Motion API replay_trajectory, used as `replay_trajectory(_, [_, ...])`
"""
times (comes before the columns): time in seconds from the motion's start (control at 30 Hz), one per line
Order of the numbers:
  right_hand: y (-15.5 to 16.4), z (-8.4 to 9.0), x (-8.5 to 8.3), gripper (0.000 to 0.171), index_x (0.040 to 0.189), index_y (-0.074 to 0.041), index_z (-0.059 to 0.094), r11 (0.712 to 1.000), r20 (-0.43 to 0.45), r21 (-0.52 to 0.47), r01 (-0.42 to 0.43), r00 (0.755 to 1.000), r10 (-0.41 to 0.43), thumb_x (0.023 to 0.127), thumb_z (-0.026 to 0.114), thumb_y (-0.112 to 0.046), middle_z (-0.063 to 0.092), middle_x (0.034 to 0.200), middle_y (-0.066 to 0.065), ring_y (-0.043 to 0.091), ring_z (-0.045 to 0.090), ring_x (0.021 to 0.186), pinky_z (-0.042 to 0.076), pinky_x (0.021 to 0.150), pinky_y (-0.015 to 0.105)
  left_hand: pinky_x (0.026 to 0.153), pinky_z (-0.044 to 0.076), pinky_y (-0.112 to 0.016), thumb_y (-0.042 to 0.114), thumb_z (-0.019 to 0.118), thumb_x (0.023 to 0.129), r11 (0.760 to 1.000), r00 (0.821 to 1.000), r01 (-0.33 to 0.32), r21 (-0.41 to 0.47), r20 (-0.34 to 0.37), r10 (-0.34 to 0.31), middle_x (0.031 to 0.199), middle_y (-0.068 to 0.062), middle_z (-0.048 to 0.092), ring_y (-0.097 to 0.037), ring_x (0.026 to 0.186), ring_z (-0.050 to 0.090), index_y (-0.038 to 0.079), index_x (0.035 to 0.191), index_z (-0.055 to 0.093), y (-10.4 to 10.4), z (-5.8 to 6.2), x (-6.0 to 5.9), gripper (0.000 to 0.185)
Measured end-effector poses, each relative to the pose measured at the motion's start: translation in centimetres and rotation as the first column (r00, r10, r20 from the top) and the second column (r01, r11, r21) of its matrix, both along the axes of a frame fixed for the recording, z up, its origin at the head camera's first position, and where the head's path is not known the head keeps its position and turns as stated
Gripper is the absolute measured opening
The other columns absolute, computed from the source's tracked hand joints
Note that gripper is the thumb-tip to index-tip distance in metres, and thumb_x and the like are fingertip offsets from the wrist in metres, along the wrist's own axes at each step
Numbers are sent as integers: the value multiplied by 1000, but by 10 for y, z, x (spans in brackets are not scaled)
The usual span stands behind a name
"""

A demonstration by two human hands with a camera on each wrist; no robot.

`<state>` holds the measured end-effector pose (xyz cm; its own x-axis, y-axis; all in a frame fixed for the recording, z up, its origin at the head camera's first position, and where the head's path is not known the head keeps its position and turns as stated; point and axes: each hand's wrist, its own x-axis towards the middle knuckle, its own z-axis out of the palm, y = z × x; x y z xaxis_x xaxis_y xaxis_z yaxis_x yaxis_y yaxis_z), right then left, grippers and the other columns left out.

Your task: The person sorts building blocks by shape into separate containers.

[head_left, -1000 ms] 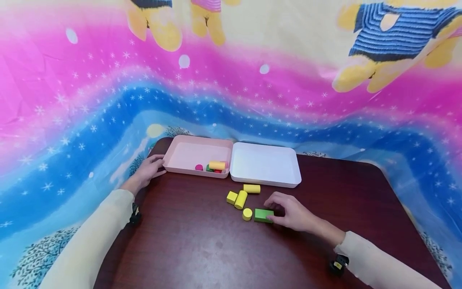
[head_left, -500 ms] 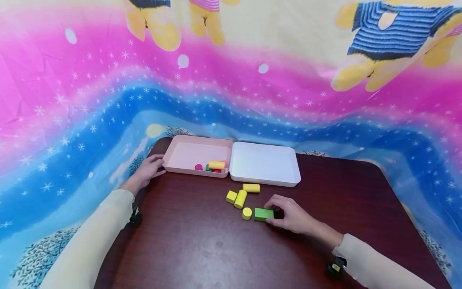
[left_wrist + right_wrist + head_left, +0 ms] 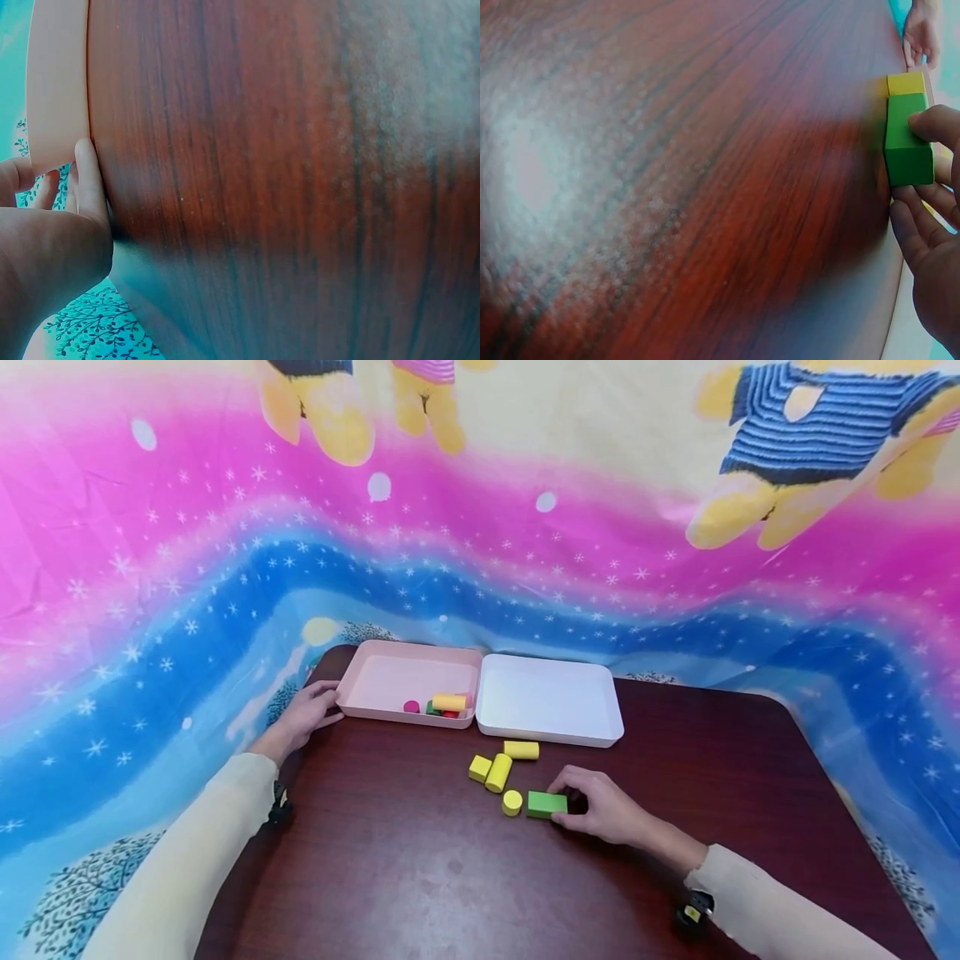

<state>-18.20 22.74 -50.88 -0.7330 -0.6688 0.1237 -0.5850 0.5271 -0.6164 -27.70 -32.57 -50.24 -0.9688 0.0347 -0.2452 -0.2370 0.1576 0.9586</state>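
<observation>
A green rectangular block (image 3: 545,804) lies on the dark wooden table (image 3: 420,877). My right hand (image 3: 572,805) pinches its right end; in the right wrist view the thumb (image 3: 934,124) sits on one side of the green block (image 3: 906,142) and the fingers (image 3: 919,225) on the other. A short yellow cylinder (image 3: 512,802) stands touching the block's left end. My left hand (image 3: 309,710) holds the left front corner of the pink tray (image 3: 390,675), thumb (image 3: 88,187) against its wall (image 3: 56,82).
A yellow cube (image 3: 480,767) and two lying yellow cylinders (image 3: 498,772) (image 3: 521,749) sit just behind the block. The pink tray holds a pink disc (image 3: 411,706), a yellow cylinder (image 3: 449,702) and small green and red pieces. A white tray (image 3: 551,699) adjoins it. Printed cloth hangs behind.
My right hand has lowered onto the green block's right end and its fingers have closed round it. The left hand and the trays have stayed put.
</observation>
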Motion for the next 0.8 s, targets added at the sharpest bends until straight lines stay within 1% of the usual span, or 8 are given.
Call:
replay_trajectory(0.13, [-1,0,1,30,114,-29,68,1000,7,8,3,1000,-4,91,87,-25,64,109,-16,8,62,93,60,81,31,115,46,-49,25,42,116,1000,1000,0,4,4,0,165,-28,32,-41,151,38,5,167,26,0,-1,1,57])
replay_trajectory(0.33, [-2,-2,1,32,116,-31,68,1000,-15,19,9,1000,-9,91,87,-25,63,111,-17,7,61,94,60,82,30,116,44,-50,25,42,117,1000,1000,-8,10,2,8,166,-28,31,-42,152,37,6,168,25,-2,-1,2,57])
replay_trajectory(0.43, [-2,-4,1,33,117,-32,68,1000,-30,29,13,999,-12,91,87,-25,62,112,-17,6,61,95,59,82,30,117,42,-51,23,41,117,1000,1000,-3,16,11,3,167,-29,29,-42,153,36,5,168,24,-1,4,3,57])
replay_trajectory(0.57, [-2,-7,1,35,119,-33,67,1000,-48,21,14,999,-13,91,87,-26,62,113,-18,6,60,96,58,82,30,118,40,-54,19,40,116,1000,1000,0,29,23,-1,166,-31,28,-44,153,34,1,167,23,3,15,7,56])
replay_trajectory(0.67, [-1,-7,2,35,120,-34,67,1000,-41,8,14,999,-14,91,87,-28,62,113,-18,6,60,96,58,82,30,118,39,-54,17,40,116,999,999,1,34,34,-2,166,-32,28,-45,153,34,0,167,23,6,22,10,56])
replay_trajectory(0.73, [0,-7,2,35,120,-34,67,1000,-30,-3,15,999,-15,91,87,-29,63,114,-18,7,61,95,58,82,30,118,40,-54,18,41,116,999,999,2,33,36,-4,166,-31,28,-44,153,33,0,167,23,6,22,10,56])
replay_trajectory(0.8, [0,-7,3,35,121,-33,67,1000,-21,-11,17,1000,-17,92,87,-31,63,114,-18,7,61,95,57,81,29,118,41,-53,19,41,116,999,999,0,32,32,-1,166,-31,28,-44,153,33,1,167,24,6,18,8,56])
